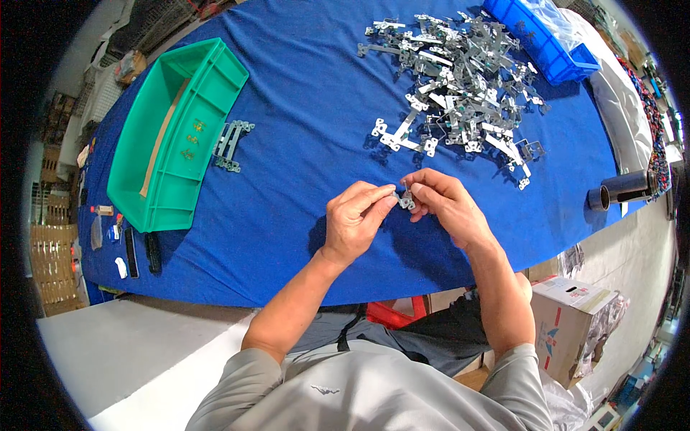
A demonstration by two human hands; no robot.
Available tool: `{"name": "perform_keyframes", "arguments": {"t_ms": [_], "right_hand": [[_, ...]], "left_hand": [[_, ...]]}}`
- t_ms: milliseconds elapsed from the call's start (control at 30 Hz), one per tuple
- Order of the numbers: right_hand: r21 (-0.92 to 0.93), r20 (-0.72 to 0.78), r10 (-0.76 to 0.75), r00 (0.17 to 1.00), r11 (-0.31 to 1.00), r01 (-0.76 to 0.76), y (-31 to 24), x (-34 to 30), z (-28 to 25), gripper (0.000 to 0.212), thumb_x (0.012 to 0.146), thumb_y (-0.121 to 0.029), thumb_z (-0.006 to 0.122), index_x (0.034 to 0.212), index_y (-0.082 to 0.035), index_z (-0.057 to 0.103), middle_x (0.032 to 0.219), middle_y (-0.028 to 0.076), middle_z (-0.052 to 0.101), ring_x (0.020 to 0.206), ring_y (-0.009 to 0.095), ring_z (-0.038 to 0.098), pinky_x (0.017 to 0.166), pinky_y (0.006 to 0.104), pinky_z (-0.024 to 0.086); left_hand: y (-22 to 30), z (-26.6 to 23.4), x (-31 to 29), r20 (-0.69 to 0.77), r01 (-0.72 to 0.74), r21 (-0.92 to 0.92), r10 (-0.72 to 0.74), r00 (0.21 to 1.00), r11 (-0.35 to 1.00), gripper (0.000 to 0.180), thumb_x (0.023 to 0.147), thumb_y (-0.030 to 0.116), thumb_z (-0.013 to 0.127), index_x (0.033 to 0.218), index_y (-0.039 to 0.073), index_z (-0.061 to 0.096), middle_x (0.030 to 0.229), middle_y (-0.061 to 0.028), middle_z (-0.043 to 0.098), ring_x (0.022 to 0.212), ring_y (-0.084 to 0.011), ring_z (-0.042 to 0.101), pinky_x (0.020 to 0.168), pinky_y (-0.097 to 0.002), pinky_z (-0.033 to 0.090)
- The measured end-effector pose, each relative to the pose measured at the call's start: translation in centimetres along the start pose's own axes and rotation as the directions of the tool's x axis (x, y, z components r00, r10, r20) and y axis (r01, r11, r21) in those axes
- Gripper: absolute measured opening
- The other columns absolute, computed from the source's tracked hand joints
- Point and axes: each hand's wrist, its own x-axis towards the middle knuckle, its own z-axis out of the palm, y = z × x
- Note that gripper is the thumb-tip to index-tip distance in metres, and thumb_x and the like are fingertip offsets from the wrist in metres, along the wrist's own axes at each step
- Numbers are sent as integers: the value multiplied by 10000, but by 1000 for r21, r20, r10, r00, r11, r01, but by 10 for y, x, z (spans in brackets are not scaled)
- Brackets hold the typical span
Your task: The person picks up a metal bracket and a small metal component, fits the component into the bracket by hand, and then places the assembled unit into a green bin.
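Centrally, a small metal bracket [407,202] is shown above the near half of the table, held in front of the person's body between the two hands. By the left hand [359,219], the bracket's left end is pinched between thumb and forefinger; the tips are brought nearly together, and the other fingers are curled behind. By the right hand [447,205], the opposite end is gripped in a similar narrow pinch, with the remaining fingers bent beneath. The bracket is largely covered by the fingertips, so its full outline cannot be told.

Beneath the hands, the table is covered by a wrinkled blue cloth [295,136]. Beyond the right hand, a loose heap of metal brackets [460,82] is spread, with several pieces scattered at its near edge. To the far left, a short row of brackets [228,146] is laid just beside a green bin [205,86], inside which a tan strip [164,141] is seen. Near the bin's closest corner, a flat dark object [131,253] is placed. At the far right, a blue crate [557,63] is set behind the heap, and a black cylinder [629,188] is positioned at the table's right edge. Below that edge, a printed carton [564,309] is stood.
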Motion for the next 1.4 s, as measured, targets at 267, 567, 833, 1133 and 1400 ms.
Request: {"name": "perform_keyframes", "arguments": {"t_ms": [267, 567, 833, 1133, 1400], "right_hand": [[-95, -74, -111, 991, 990, 104, 4, -1, -1, 173, 1006, -173, 595, 1042, -12, 645, 838, 9, 635, 719, 87, 566, 663, 248, 498], [-331, -192, -311, 931, 914, 237, 3, -1, 1, 166, 1003, -157, 593, 1026, 5, 623, 846, 55, 670, 731, 109, 594, 667, 270, 495], [-247, 26, 24, 999, 969, -16, -9, -8, -1, 177, 995, -172, 586, 1019, -5, 641, 811, 22, 648, 652, 80, 538, 585, 254, 462], [-308, 46, -55, 997, 949, 67, -3, -8, 2, 146, 986, -134, 581, 983, 3, 634, 772, 29, 639, 658, 91, 560, 588, 271, 469], [-200, 7, -18, 1000, 980, 19, -4, -7, 3, 163, 1006, -151, 565, 984, -6, 636, 818, 29, 638, 699, 97, 572, 621, 270, 495]], "left_hand": [[2, 2, 0, 33, -45, 1, 45, 998, 999, 174, 833, 39, 769, 1003, 1, 758, 854, -117, 718, 728, -182, 680, 644, -286, 526], [0, 2, 2, -18, -96, 44, 97, 995, 994, 174, 829, 18, 763, 1001, -8, 752, 839, -120, 708, 718, -191, 674, 640, -289, 524], [1, -1, -1, -107, -60, 64, 67, 992, 996, 151, 854, 11, 749, 1005, -2, 750, 861, -103, 704, 723, -164, 649, 636, -272, 502], [1, -1, 0, -93, -28, 26, 31, 995, 999, 148, 861, 19, 748, 1007, -7, 749, 857, -103, 709, 722, -152, 647, 636, -271, 500], [0, 1, 1, -75, -48, 15, 49, 996, 999, 158, 852, 44, 752, 1003, -1, 751, 837, -126, 707, 692, -206, 672, 607, -307, 520]]}}
